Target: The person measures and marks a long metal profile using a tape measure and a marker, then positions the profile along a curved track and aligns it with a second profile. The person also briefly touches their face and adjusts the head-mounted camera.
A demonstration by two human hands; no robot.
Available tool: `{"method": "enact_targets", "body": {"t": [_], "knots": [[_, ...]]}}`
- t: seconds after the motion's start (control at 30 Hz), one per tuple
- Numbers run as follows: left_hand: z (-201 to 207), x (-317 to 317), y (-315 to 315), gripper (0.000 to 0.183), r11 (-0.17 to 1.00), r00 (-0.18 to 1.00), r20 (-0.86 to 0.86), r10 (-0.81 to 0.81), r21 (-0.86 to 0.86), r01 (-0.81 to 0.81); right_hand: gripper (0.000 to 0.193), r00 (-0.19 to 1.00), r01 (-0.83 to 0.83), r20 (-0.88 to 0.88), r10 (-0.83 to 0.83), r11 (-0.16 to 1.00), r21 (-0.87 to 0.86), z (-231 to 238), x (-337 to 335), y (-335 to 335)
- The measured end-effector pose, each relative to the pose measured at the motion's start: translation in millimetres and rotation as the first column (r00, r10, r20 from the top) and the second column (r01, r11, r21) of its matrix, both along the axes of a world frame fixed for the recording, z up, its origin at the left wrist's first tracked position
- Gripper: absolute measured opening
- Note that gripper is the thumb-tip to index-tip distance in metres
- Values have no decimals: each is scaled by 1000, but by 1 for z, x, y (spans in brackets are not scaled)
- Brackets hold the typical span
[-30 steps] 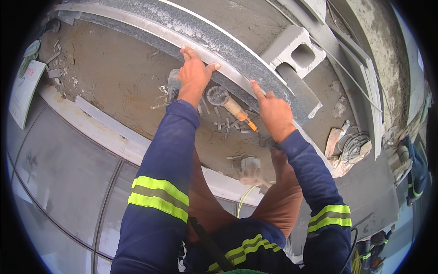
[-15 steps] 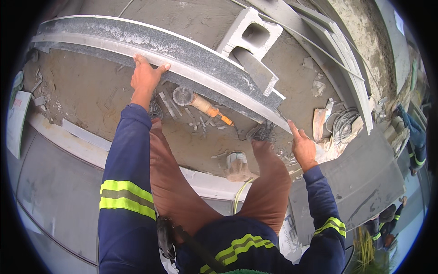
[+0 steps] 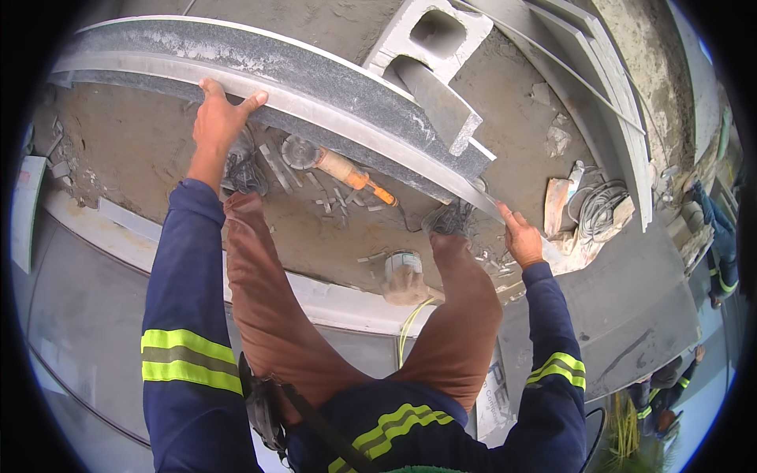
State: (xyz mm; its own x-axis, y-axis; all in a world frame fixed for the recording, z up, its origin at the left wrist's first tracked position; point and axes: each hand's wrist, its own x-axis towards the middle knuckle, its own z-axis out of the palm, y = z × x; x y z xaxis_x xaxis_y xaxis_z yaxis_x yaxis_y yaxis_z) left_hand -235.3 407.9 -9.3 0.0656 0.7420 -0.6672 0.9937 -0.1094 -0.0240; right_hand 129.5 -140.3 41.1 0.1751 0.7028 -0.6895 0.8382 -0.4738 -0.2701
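A long, pale straight bar lies lengthwise on a dark grey stone slab in front of me. My left hand holds the bar's near edge left of the middle, thumb and forefinger spread on top; its other fingers are mostly hidden. At the bar's right end, my right hand is closed around it with the fingers curled. Under the slab's near side, between my feet, an orange angle grinder with a dusty disc lies on the ground.
A hollow concrete block stands beyond the slab with a grey offcut leaning by it. To the right are long stacked slabs and a coiled cable. A dusty tub sits by my right leg. Other people work far right.
My left hand has slid a little to the left along the bar. The right hand's forefinger, stretched out before, is now curled in. My view has shifted slightly.
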Motion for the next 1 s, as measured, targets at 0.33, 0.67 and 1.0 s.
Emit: {"method": "enact_targets", "body": {"t": [0.33, 0.67, 1.0], "knots": [[8, 8, 1, 136, 1000, 1000, 13, 12, 6, -12, 82, 992, -61, -101, 70, 994, 88, -35, -101, 234], [6, -5, 2, 116, 949, 947, 169, 274, -204, -239, 68, 975, -180, -85, 204, 957, 226, -21, -272, 598], [-21, -15, -29, 107, 847, 566, 696, 442, -115, -519, 35, 966, -226, -7, 257, 862, 454, -33, -410, 868]]}}
